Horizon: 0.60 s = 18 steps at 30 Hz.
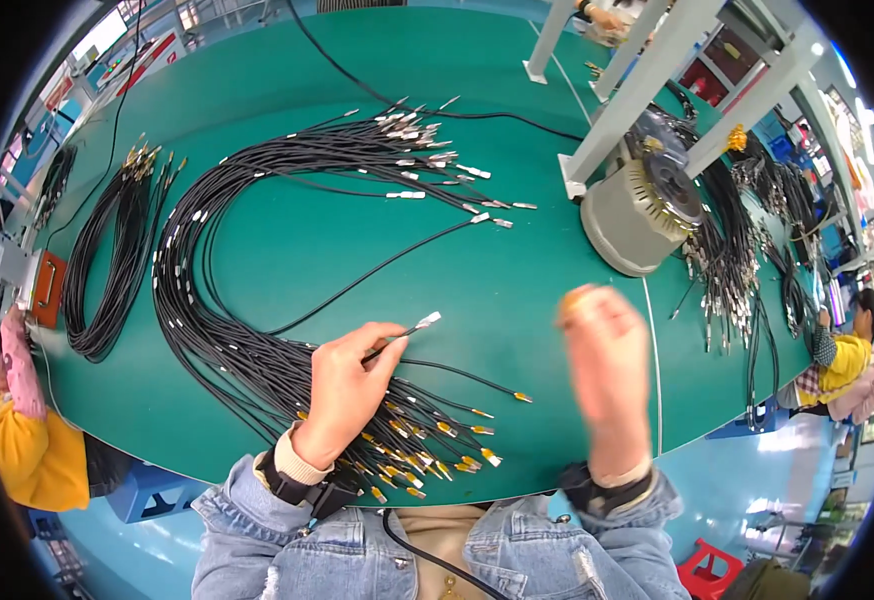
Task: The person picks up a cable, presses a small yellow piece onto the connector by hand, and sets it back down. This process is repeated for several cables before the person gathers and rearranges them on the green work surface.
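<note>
My left hand [352, 375] is closed in a pinch on a black cable [407, 331]. A white-sleeved tip of that cable sticks up past my fingertips. Under and beside this hand lies a big curved bundle of black cables [182, 250] on the green table. The near ends of the bundle carry yellow-sleeved tips [445, 428], and the far ends have white-sleeved tips [417, 135]. My right hand [607, 365] is raised over the table to the right, blurred by motion. Its fingers look curled together, with an orange-yellow patch at the fingertips that I cannot make out.
A second looped cable bundle [87, 270] lies at left. A round grey motor-like machine [632, 220] stands at right beside white metal posts [637, 90]. More cables [727, 250] hang beyond it. People in yellow [32, 450] sit at both sides. An orange box [48, 290] sits at the left edge.
</note>
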Tool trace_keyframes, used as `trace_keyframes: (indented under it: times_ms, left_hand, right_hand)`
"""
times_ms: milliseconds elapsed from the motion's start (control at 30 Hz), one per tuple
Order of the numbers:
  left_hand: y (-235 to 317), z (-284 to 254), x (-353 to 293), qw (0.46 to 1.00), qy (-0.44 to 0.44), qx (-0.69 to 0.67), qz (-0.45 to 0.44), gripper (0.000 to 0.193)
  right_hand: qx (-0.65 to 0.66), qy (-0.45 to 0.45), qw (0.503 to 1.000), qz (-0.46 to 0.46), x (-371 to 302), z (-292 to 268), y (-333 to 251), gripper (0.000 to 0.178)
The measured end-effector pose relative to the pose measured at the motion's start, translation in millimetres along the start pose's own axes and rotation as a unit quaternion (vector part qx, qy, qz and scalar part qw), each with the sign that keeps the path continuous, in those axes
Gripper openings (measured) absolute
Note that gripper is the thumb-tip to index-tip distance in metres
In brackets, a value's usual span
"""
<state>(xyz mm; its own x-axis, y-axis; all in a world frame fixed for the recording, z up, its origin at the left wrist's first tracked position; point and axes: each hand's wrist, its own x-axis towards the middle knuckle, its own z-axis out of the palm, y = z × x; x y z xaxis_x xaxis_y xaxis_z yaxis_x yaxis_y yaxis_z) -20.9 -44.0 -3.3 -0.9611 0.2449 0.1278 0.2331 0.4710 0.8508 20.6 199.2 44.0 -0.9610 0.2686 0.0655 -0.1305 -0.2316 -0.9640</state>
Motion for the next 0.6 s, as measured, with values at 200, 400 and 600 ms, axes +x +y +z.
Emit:
trace_keyframes:
  times_ms: [200,400,600]
  left_hand:
    - [2.0,3.1,-3.5,0.991,0.055,0.021,0.116,0.012]
    - [1.5,3.0,-5.3,0.986,0.067,0.042,0.145,0.014]
    - [0.2,4.4,-6.3,0.987,0.054,0.031,0.151,0.015]
  right_hand:
    - [0.037,-0.017,0.995,0.095,-30.9,73.4,51.6,0.005]
    - [0.014,-0.011,0.997,0.074,-35.9,77.8,66.7,0.005]
    - [0.001,-0.008,0.997,0.083,-33.9,79.4,71.8,0.004]
